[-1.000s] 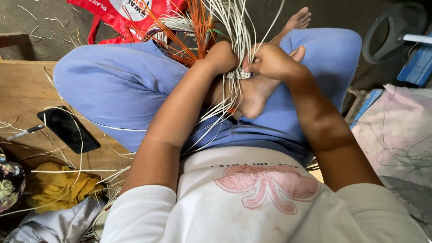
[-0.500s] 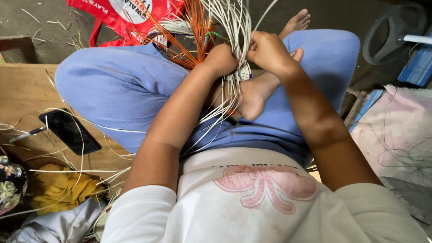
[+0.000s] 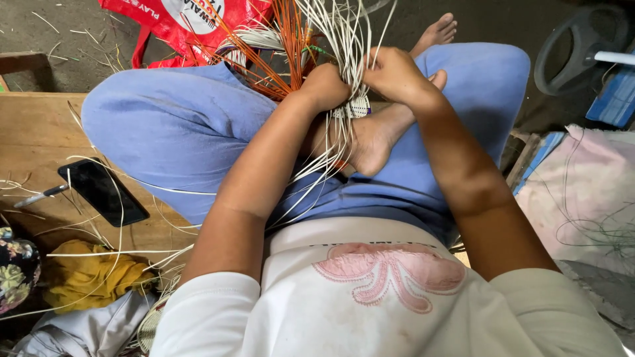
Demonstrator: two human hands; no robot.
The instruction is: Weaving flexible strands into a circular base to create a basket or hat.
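Left hand (image 3: 329, 86) is fisted tight around the pale strips (image 3: 344, 39), right hand (image 3: 393, 74) pinching the same bunch just beside it; orange strips (image 3: 291, 39) fan out behind the left hand.

A wooden platform (image 3: 33, 132) sits on a dusty grey floor (image 3: 59, 33) in even daylight.

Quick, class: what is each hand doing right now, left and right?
Left hand: closed around the bundle of pale weaving strands.
Right hand: closed, gripping strands of the same bundle.
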